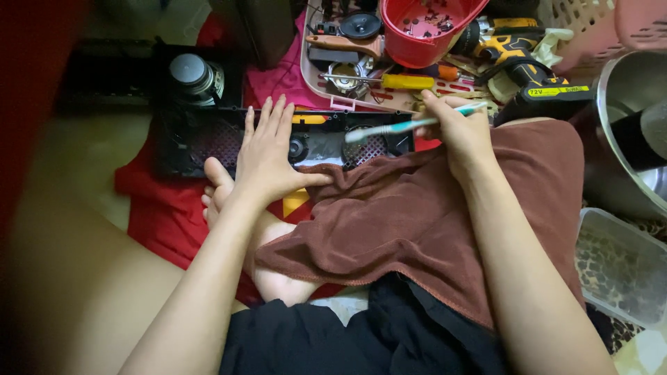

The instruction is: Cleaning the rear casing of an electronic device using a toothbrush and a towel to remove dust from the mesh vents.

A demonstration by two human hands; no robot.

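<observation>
A long black speaker panel [278,139] lies crosswise on the person's lap, its long axis running left to right. The left hand [267,156] presses it flat, fingers spread. The right hand [458,132] pinches a toothbrush [410,125], bristles pointing left over a round grille. Brushing looks underway, unfinished.

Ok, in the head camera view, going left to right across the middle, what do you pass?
Round grey speaker driver → left hand flat on the long black plastic speaker panel → white and teal toothbrush → right hand holding it → yellow and black cordless drill → shiny steel pot.
</observation>
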